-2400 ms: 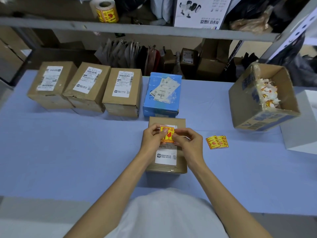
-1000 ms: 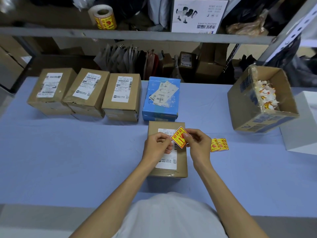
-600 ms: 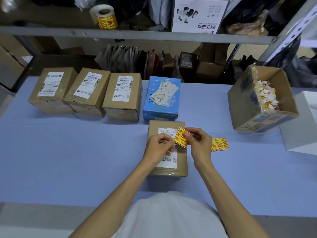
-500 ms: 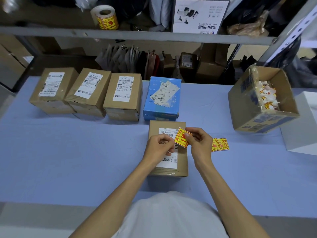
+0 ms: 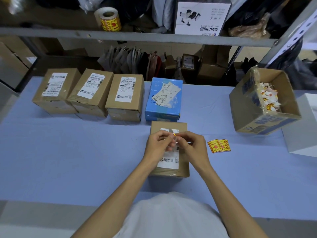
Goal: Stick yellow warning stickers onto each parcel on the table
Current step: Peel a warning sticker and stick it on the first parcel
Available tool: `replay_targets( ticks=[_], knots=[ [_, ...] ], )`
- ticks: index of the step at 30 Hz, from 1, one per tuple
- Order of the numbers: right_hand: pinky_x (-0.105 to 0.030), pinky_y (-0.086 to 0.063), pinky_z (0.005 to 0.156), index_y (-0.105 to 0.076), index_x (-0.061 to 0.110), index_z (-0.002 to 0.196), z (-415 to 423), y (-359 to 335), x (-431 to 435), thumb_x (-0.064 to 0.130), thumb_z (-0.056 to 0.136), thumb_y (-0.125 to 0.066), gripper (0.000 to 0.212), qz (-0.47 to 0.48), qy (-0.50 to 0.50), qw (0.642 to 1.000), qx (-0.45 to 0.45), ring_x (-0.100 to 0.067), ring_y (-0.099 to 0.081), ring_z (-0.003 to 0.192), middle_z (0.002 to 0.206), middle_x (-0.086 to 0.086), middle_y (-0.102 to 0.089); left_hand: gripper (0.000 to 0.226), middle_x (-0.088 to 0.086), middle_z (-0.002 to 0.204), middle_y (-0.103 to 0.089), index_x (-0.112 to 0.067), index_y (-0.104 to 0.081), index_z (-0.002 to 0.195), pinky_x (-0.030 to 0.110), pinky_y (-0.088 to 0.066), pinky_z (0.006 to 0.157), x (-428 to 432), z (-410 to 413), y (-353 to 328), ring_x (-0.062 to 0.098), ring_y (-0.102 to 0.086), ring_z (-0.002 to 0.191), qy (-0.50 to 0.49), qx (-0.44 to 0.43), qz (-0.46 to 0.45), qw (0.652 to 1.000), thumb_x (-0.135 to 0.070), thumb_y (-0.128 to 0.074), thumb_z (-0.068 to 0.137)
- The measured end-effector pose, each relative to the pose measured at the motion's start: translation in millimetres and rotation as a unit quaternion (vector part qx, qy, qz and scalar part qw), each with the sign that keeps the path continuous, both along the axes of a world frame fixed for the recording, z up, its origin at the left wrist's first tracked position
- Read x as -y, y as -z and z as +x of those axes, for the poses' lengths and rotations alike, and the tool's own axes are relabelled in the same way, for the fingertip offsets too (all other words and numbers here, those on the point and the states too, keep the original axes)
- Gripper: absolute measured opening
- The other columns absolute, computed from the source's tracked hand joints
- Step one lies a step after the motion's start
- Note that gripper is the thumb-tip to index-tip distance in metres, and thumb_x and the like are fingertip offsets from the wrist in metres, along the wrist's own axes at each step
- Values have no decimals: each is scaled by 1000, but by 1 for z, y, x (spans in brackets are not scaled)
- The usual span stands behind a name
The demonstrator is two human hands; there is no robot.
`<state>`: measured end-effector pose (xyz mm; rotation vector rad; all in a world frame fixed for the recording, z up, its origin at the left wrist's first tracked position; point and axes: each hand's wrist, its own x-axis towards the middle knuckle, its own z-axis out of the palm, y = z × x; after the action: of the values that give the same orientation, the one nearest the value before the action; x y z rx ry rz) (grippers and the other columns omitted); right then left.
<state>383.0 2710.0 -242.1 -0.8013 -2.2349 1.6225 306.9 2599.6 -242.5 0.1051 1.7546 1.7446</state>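
At centre frame, over the brown parcel [image 5: 169, 150]: one yellow warning sticker [image 5: 174, 134], thin, limp, feather-light and likely tacky, best taken by its edges, was pinched between left hand [image 5: 158, 145] and right hand [image 5: 193, 146]; spare stickers [image 5: 219, 146] lay just right.

Both bare forearms are stretched forward from the near edge and drawn together toward the middle. The left hand [image 5: 158, 145] and right hand [image 5: 193, 146] are held close, knuckles up, fingertips nearly meeting. The fingers [image 5: 184, 136] of each hand are curled inward and pinched together at the tips.
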Motion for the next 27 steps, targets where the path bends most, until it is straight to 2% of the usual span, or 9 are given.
replay_targets(
  ticks=[6,10,13,18,21,25,27],
  knots=[
    [-21,-53,71,-77,13,86,2,1,1,4,84,-62,17,-43,17,999,3,-15,-70,76,80,3,-75,7,7,77,-68,-9,-66,87,20,-52,56,0,1,-1,11,-64,66,21,-14,-8,1000,-9,-60,91],
    [-20,-54,70,-77,15,87,2,0,1,10,83,-68,11,-44,10,999,17,-11,-70,75,80,4,-75,9,10,77,-64,1,-63,94,21,-54,54,2,0,0,10,-64,62,34,-22,-3,999,-7,-58,92],
    [-21,-55,70,-78,17,87,3,0,1,8,81,-70,13,-35,0,999,20,-9,-70,75,79,6,-75,10,7,77,-63,2,-63,94,21,-53,54,3,1,-1,7,-64,61,41,-29,-6,999,-7,-58,92],
    [-21,-53,67,-77,14,82,2,-1,2,18,83,-72,7,-41,22,999,13,-10,-68,71,74,4,-74,10,7,80,-62,1,-61,93,29,-58,67,4,0,1,15,-67,67,67,-64,-17,996,-7,-56,94],
    [-26,-50,63,-72,9,71,1,1,2,11,84,-68,14,-58,64,996,-1,-14,-62,63,65,-1,-69,8,10,81,-60,1,-60,90,34,-58,71,3,2,2,18,-65,68,76,-76,-23,994,-5,-57,92],
    [-20,-47,56,-68,2,69,-1,-3,1,4,86,-63,18,-112,96,989,-22,-11,-56,55,58,-3,-63,13,8,79,-62,-6,-56,81,25,-55,66,2,0,0,15,-62,70,32,-77,-48,995,-3,-51,91],
    [-21,-49,57,-68,1,70,-2,-4,3,4,87,-62,18,-124,85,988,-25,-14,-58,56,60,-7,-64,17,5,75,-61,-9,-53,76,21,-52,64,1,-2,0,12,-60,69,26,-67,-44,996,-6,-49,93]
  ],
)
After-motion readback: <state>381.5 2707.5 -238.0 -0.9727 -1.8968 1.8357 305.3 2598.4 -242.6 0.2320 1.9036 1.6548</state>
